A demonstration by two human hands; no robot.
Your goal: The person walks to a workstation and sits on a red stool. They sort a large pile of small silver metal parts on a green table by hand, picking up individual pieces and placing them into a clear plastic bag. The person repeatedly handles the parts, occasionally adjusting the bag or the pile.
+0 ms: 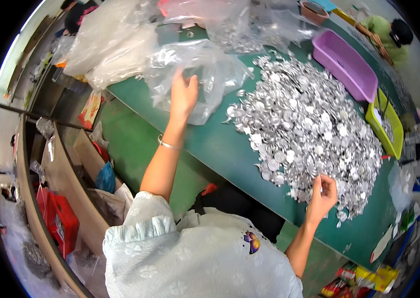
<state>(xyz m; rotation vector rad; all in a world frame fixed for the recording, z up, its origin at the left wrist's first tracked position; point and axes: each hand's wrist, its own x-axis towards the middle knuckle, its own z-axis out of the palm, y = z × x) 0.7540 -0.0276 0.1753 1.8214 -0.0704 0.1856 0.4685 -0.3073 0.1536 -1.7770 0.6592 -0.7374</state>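
A large heap of small, shiny silver metal pieces (pixel 314 129), many of them round, covers much of the green table (pixel 210 144). At the heap's near edge is my right hand (pixel 323 196), its fingers curled and the thumb close to the fingertips. Whatever is between those fingertips is too small to make out. Farther left, my left hand (pixel 184 97) reaches over a clear plastic bag (pixel 207 107) that lies crumpled on the table. Its thumb stands apart from the fingers, which are slightly blurred, and nothing shows in that hand.
Behind the heap stand a purple tub (pixel 344 64) and a yellow-green basket (pixel 386 126). More plastic bags (pixel 115 39) fill the far left. Another person (pixel 386 37) is at the far right. Wooden shelving (pixel 53 164) with a red plastic container (pixel 61 218) stands at left.
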